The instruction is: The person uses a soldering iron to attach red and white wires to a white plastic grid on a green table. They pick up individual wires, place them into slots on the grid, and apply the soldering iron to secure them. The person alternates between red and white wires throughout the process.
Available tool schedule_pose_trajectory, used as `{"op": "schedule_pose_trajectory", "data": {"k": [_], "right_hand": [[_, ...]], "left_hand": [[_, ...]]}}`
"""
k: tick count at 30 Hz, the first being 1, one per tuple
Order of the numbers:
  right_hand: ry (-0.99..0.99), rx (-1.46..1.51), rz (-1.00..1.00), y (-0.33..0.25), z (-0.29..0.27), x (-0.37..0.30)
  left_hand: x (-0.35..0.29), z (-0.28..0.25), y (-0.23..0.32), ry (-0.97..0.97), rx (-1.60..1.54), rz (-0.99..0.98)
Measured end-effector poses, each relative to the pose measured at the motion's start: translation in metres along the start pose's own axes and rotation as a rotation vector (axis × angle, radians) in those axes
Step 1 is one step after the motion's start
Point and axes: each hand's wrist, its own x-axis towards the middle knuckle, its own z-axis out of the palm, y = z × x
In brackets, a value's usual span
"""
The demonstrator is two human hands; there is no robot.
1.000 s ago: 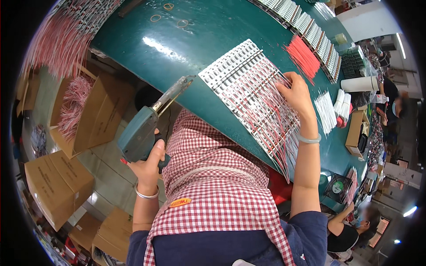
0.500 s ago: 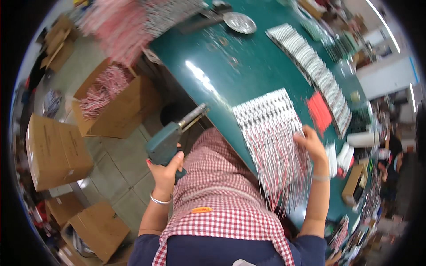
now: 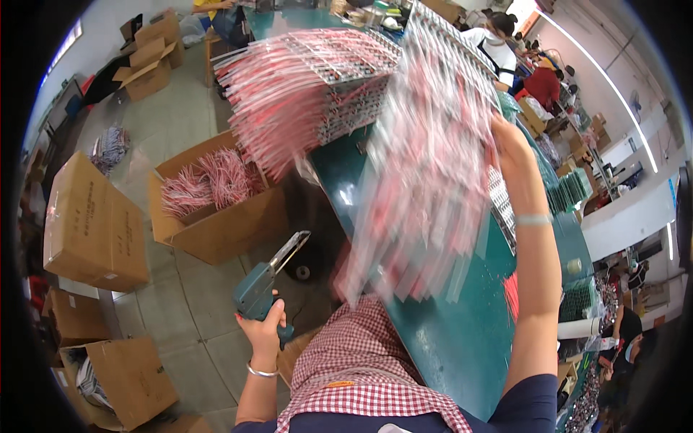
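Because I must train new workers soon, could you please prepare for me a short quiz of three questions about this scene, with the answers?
1. What does the person's left hand hold?
2. True or false: the wired panel at the right hand lies flat on the green table.
3. Which colours have the strands in the open cardboard box nearest the table?
A) blue and yellow
B) red and white
C) green and black

Key:
1. A teal gun-shaped tool with a long, narrow metal tip.
2. False: it is held up, its wires hanging down.
3. B
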Motion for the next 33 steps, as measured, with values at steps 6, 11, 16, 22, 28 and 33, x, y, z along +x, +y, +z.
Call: {"op": "schedule_pose_trajectory", "data": {"k": [6,11,16,22,28,33], "right_hand": [[0.294,0.584,0.052,0.029,0.137,0.169],[0.346,0.140,0.100,0.050,0.196,0.154],[0.722,-0.136,0.111,0.063,0.203,0.142],[0.903,-0.210,0.152,0.063,0.251,0.156],[1.006,-0.241,0.179,0.065,0.280,0.170],[0.933,-0.124,0.048,0.070,0.247,0.157]], "left_hand": [[-0.003,0.000,0.000,0.056,0.015,-0.034],[-0.004,0.000,0.002,0.124,0.024,-0.024],[0.005,0.009,-0.001,0.102,0.006,-0.082],[0.008,0.017,-0.004,0.046,0.019,-0.090],[0.010,0.006,-0.012,0.081,0.041,-0.102],[0.010,0.027,-0.012,0.047,0.048,-0.105]]}}
